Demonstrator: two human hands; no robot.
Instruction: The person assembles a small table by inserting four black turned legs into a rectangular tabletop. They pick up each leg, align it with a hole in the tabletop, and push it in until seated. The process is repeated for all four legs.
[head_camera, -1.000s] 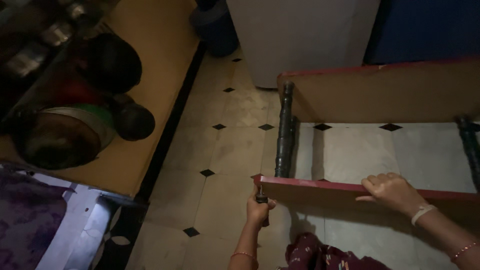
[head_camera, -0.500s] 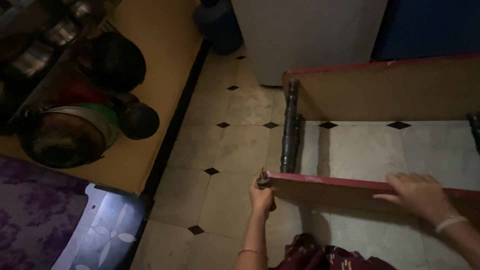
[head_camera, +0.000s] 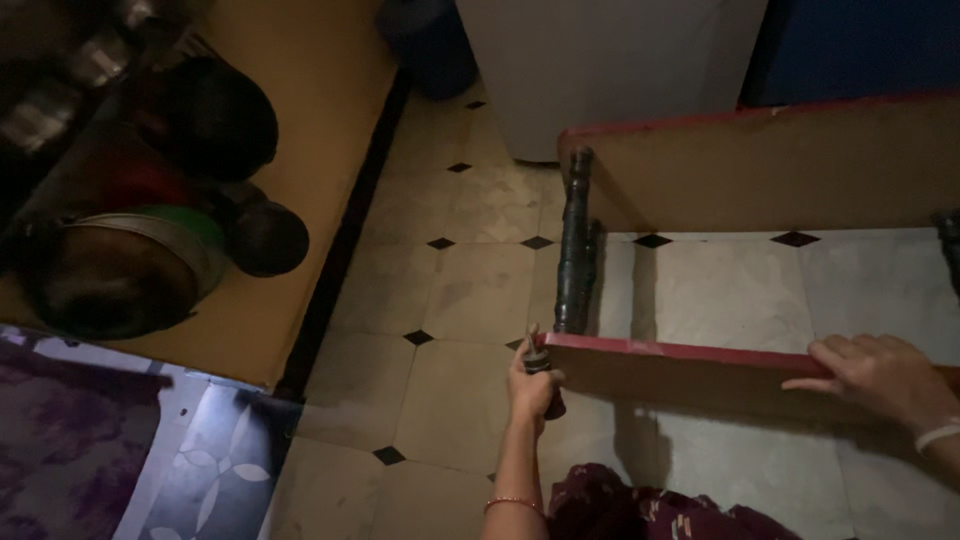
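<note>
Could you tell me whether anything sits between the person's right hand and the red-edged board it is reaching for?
Nothing visible does. The right hand already rests on the top edge of the red-edged board. The left hand grips the dark post at the board's left end.

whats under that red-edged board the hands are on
Under the near red-edged board only pale floor tiles show. The left hand grips a dark turned leg at its corner; the board hides the leg's joint.

Left hand (head_camera: 532, 382): fingers closed in a fist-type grip, forearm extended straight forward from the body, bangle at the wrist. Right hand (head_camera: 880, 375): palm down, fingers extended flat and pointing toward the left grip, band at the wrist.
</note>
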